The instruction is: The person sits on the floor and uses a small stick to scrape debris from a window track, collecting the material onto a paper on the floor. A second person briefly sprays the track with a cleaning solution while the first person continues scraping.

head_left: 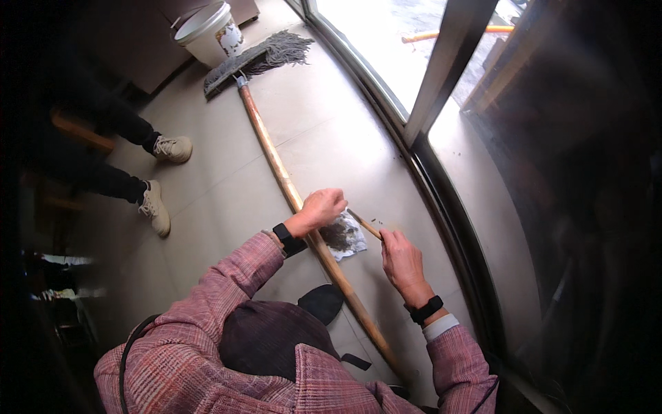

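My right hand point(402, 265) is closed round a thin wooden stick point(367, 227), whose dark far end points toward my other hand. My left hand point(321, 210) has its fingers curled shut over the mop's pole; what they hold, if anything, is hidden. Under and beside it, a crumpled white sheet point(354, 239) lies on the floor with a heap of dark dirt point(338, 237) on it. Between my arms the mop's long wooden pole point(269, 148) runs away from me, and its grey stringy head point(276, 52) rests at the far end.
A white bucket point(204, 31) stands behind the mop head. At the left, another person's legs end in beige shoes point(156, 208). Along the right runs a dark sliding-door track point(436, 190) with glass panels. Dark specks point(376, 221) dot the pale tiled floor point(227, 176).
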Available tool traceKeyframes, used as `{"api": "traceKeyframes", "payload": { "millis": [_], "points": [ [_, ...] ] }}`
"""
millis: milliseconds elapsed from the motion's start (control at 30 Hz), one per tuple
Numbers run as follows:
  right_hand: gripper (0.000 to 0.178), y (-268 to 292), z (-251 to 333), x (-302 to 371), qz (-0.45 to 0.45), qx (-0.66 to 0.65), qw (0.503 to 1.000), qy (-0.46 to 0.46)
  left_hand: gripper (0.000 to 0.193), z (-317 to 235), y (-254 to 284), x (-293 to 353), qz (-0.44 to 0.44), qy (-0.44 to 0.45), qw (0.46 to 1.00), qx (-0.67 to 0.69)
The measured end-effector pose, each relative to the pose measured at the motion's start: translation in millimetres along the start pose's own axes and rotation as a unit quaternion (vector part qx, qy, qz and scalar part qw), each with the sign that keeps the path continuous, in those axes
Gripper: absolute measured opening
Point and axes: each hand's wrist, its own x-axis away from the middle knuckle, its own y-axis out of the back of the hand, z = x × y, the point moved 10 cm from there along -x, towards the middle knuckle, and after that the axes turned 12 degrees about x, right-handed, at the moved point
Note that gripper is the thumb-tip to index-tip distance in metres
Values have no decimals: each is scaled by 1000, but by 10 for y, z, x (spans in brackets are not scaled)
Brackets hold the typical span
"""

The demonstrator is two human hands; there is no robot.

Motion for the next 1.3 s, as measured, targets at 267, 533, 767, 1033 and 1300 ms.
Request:
{"api": "traceKeyframes", "payload": {
  "millis": [267, 533, 767, 1033, 1300],
  "points": [
    [23, 108, -190, 48, -31, -18, 999, -41, 19, -39, -55, 4, 14, -7, 1000, 17],
    [23, 276, -561, 32, -52, 12, 993, -106, 13, 14, -113, 5, 23, 15, 999, 24],
    [23, 551, -1178, 246, -63, 65, 977, -194, 12, 21, -211, -49, 40, -2, 999, 25],
    [27, 877, -1760, 1044, -19, 110, 967, -227, 14, -199, -465, -107, 67, -21, 997, 20],
    [29, 980, -1817, 1573, 22, 104, 970, -218, 17, -344, -502, -223, 47, -11, 999, -7]
  ]
}}
